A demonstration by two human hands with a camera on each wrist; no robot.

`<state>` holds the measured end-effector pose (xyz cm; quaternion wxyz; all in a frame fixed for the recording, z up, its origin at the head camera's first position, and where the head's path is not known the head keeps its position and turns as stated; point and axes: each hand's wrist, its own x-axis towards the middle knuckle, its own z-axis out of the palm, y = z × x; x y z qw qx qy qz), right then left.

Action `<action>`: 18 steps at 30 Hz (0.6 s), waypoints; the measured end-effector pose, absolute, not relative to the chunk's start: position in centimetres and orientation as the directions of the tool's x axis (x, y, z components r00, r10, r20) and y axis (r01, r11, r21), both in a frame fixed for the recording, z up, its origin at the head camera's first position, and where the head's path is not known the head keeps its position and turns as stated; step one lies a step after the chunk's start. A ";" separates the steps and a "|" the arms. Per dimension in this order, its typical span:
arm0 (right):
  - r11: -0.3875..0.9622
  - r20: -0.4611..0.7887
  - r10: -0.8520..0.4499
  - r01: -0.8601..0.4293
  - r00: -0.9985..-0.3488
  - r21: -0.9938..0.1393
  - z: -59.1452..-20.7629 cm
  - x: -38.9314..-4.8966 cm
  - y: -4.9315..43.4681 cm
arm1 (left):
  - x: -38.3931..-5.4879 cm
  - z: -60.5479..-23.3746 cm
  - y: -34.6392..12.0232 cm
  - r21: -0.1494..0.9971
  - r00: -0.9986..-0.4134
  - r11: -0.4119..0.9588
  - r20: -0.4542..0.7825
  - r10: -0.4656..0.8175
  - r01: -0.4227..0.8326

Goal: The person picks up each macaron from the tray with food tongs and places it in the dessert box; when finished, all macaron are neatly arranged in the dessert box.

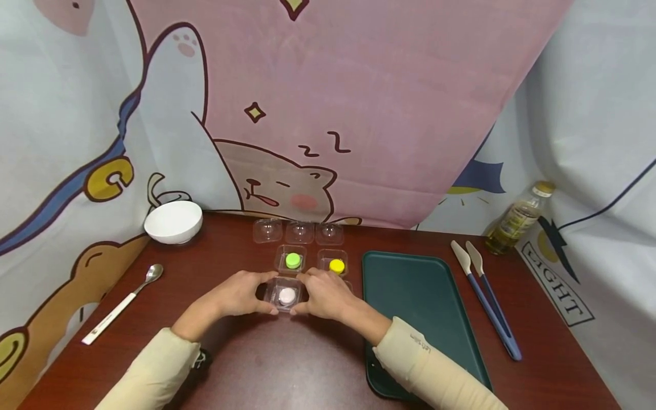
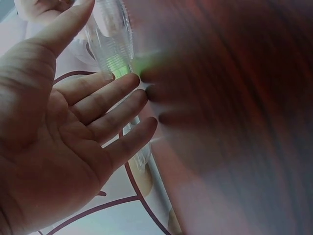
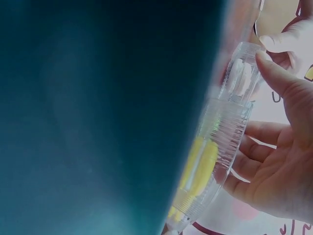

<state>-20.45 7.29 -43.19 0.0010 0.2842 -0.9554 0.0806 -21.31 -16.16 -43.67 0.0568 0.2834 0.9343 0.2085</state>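
Note:
A clear plastic box [image 1: 275,290] holding a pale pink macaron [image 1: 287,296] sits between both hands at the front middle. My left hand [image 1: 241,292] grips its left side, thumb at the near corner and forefinger at the far corner; the other fingers reach out fairly straight in the left wrist view. On the opposite side, my right hand [image 1: 328,294] holds the box the same way, thumb near, forefinger far. Just behind stand two more clear boxes, one with a green macaron [image 1: 293,261], one with a yellow macaron [image 1: 336,266]. My right hand partly hides another clear piece [image 1: 349,286].
Three clear domed plastic pieces [image 1: 299,232] line the back edge. A dark green tray [image 1: 425,319] lies under my right forearm, with blue-handled tongs [image 1: 489,302] and an oil bottle [image 1: 517,219] beyond. At left are a white bowl [image 1: 174,222] and a spoon [image 1: 123,304].

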 end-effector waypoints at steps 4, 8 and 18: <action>0.818 0.049 -0.553 -0.553 -0.832 -0.157 -43.3 -20.5 7.5 | -21.3 -43.7 -16.1 0.431 -0.837 0.754 0.003 0.548 0.496; 0.804 0.059 -0.570 -0.571 -0.820 -0.168 -43.3 -20.6 7.9 | -21.2 -43.5 -16.2 0.439 -0.840 0.757 -0.009 0.543 0.484; 0.762 0.147 -0.569 -0.586 -0.809 -0.276 -42.4 -21.4 10.0 | -20.8 -42.4 -16.4 0.433 -0.850 0.756 0.046 0.525 0.491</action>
